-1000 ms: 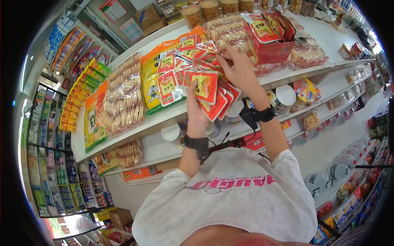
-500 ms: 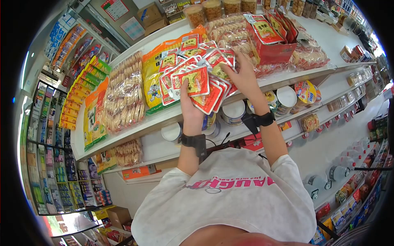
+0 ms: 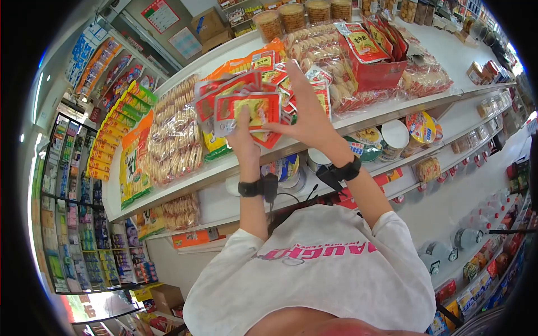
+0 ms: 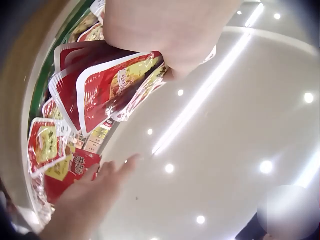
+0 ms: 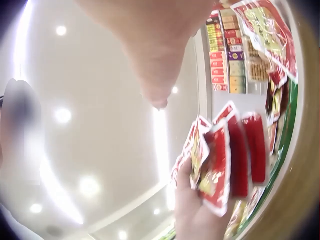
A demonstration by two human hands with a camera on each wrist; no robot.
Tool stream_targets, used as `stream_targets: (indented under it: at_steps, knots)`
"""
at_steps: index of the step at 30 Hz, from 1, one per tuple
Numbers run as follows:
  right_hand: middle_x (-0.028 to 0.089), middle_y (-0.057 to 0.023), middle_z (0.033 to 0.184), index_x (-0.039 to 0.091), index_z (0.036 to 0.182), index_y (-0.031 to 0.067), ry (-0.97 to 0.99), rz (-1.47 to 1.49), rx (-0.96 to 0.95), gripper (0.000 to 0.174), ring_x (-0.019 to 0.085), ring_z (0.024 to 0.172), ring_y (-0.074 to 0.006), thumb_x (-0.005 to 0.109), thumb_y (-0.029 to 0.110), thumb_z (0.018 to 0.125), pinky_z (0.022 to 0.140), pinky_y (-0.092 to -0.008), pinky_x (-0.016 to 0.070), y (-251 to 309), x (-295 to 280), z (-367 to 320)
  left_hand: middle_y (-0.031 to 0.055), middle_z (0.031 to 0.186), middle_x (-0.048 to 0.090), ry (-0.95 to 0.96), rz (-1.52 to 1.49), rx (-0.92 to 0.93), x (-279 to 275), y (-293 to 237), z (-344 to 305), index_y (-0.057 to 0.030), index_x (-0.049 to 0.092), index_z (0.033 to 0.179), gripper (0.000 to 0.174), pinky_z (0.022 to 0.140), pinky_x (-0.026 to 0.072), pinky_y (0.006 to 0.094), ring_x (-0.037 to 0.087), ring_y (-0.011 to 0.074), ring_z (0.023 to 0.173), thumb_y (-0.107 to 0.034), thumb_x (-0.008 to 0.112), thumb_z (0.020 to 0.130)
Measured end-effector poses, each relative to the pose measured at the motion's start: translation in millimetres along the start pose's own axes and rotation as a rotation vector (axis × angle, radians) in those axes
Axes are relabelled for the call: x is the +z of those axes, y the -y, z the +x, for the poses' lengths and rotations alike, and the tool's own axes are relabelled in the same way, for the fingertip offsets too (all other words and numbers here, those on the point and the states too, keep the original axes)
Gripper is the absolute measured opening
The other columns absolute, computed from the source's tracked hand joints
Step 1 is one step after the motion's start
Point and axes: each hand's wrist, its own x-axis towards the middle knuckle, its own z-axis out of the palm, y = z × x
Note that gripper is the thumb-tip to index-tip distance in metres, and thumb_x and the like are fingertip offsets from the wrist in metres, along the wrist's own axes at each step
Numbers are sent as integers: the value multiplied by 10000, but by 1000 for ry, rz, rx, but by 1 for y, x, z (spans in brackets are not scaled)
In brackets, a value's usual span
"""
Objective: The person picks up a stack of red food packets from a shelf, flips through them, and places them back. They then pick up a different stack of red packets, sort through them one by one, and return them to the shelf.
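Observation:
My left hand [image 3: 244, 137] grips a fanned bunch of red-edged snack packets [image 3: 260, 106], its thumb lying over the front one. In the left wrist view the same packets [image 4: 105, 90] spread out below that hand. Beside them, my right hand [image 3: 307, 120] has its fingers straight and its thumb stretched toward the bunch, with nothing held. More loose packets [image 3: 323, 94] lie behind the right hand, on top of a yellow-and-orange bag [image 3: 217, 144]. The right wrist view shows the left hand [image 5: 192, 220] pinching the bunch from below.
A red display box [image 3: 381, 75] of similar packets stands to the right on bagged round crackers [image 3: 311, 42]. Another cracker bag [image 3: 176, 129] lies left. Tubs [image 3: 395, 134] fill the lower shelf beneath the counter edge [image 3: 168, 193]. Jars of biscuits [image 3: 291, 18] line the back.
My left hand has moved left with the bunch. The right hand, among the packets half a second ago, has come off them and straightened its fingers.

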Motion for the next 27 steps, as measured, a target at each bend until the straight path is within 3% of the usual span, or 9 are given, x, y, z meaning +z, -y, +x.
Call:
stream_targets:
  at_steps: [4,5,8,11,15,17,20,24,27]
  knots:
    - [259,-235,1698,187,1665,28,47,189,68,1282,299,1561,-413,963,298,679,1274,-510,298,-13,12,-8,124,1297,682,383,596,97,-17,8,3,39,564,1388,527,965,548,346,675,198,1131,-60,803,929]
    - [276,-240,1687,197,1654,19,84,221,127,1273,311,1554,-412,973,246,671,1267,-496,317,-17,11,-14,129,1292,691,405,601,-44,-19,7,-2,57,625,1314,475,959,555,347,694,193,1094,-80,829,908]
    - [344,-240,1649,237,1638,24,217,315,267,1219,373,1516,-418,965,265,691,1238,-487,365,-19,6,-25,138,1272,704,367,387,-65,-9,10,-11,71,636,1304,499,961,565,352,711,205,1065,-98,850,887]
    - [413,-241,1601,264,1631,35,104,-82,118,1163,454,1454,-419,947,257,716,1198,-479,414,-37,16,-42,170,1315,680,314,353,-162,-14,13,-15,88,575,1388,634,997,569,361,699,227,1124,-94,872,858]
    - [483,-262,1536,265,1635,36,190,206,241,1141,506,1403,-422,923,230,724,1160,-474,447,-30,11,-42,184,1357,649,423,505,49,-15,18,-15,57,376,1549,929,1018,568,374,676,248,1186,-79,910,800]
    - [500,-276,1514,253,1639,31,195,319,247,1152,524,1382,-432,919,217,717,1152,-471,451,-21,10,-40,162,1333,661,498,351,82,19,-10,-22,38,375,1532,913,992,569,354,681,221,1163,-95,907,801]
    - [497,-248,1543,211,1667,43,248,239,301,1177,524,1411,-389,917,190,737,1167,-441,436,-19,8,-38,196,1404,624,580,507,-42,-1,-4,-15,-14,202,1652,1216,1056,546,373,658,245,1233,-95,967,710]
    - [506,-268,1513,137,1677,35,240,230,255,1235,542,1368,-418,918,183,732,1135,-461,459,-21,12,-35,165,1368,657,611,648,-122,-9,-5,-10,-26,299,1618,1110,1040,549,361,663,227,1222,-101,959,728]
    - [533,-297,1452,130,1670,16,284,287,263,1261,566,1298,-461,925,186,707,1104,-486,479,-23,14,-32,142,1315,693,607,746,-140,-17,3,-8,-4,468,1507,894,1028,551,358,674,223,1200,-95,943,755]
